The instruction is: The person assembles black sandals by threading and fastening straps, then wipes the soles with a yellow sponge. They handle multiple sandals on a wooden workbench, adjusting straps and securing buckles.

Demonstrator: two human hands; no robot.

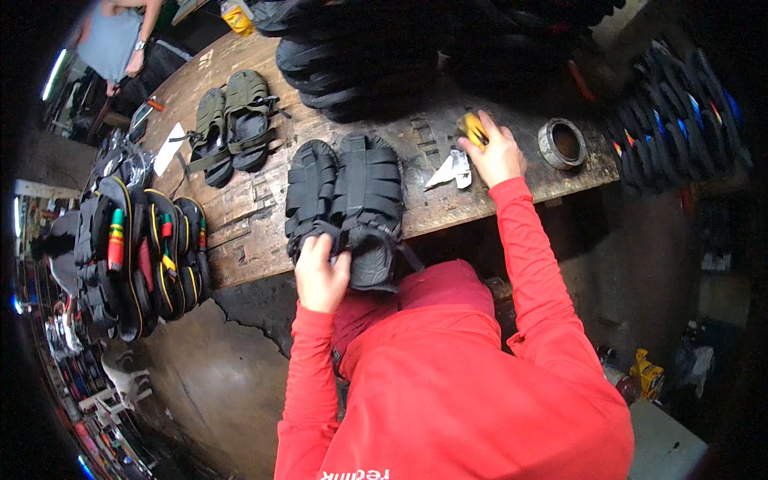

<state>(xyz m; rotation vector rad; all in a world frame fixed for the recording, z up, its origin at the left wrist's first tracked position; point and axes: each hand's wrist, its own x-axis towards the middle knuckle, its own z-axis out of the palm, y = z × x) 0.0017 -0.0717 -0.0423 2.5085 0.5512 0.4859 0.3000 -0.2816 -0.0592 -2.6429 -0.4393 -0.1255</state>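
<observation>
A pair of black strappy sandals lies at the near edge of the wooden workbench (242, 206), toes pointing away from me. My left hand (322, 276) is closed around the heel strap of the left sandal (310, 182). Beside it the right sandal (370, 188) sticks out slightly over the bench edge. My right hand (498, 152) holds a small yellow object (474, 130) with dark parts; its kind is hard to tell, partly covered by my fingers. Just left of that hand lies a crumpled white scrap (451, 170).
Olive sandals (232, 124) rest farther left. A roll of tape (562, 144) sits at right. Dark footwear (344, 68) is piled at the back; more hangs on the left (136, 256) and right (672, 120). Another person (120, 44) stands at far left.
</observation>
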